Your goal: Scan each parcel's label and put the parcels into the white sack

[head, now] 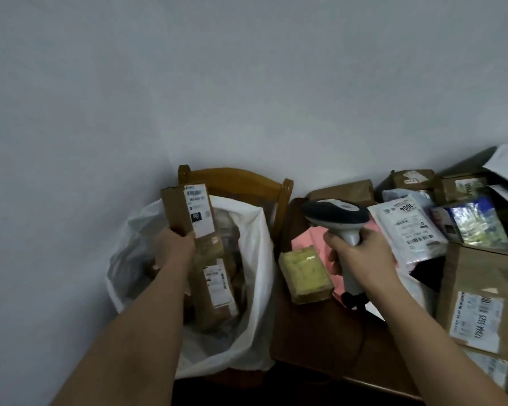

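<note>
My left hand (pixel 173 247) grips the lower end of a brown cardboard parcel (pixel 178 209) with a white label, holding it upright over the open white sack (pixel 255 288). Several brown labelled parcels lie inside the sack. My right hand (pixel 361 253) grips the handle of a grey and black barcode scanner (pixel 335 215), held above the table with its head turned left toward the held parcel. Between the two hands, a yellowish wrapped parcel (pixel 305 276) lies on the table.
The sack sits on a wooden chair (pixel 241 177) against the grey wall. The dark wooden table (pixel 320 341) on the right carries a pile of parcels: a white mailer (pixel 408 227), a large brown box (pixel 481 300), a shiny blue packet (pixel 478 221), pink sheet (pixel 305 238).
</note>
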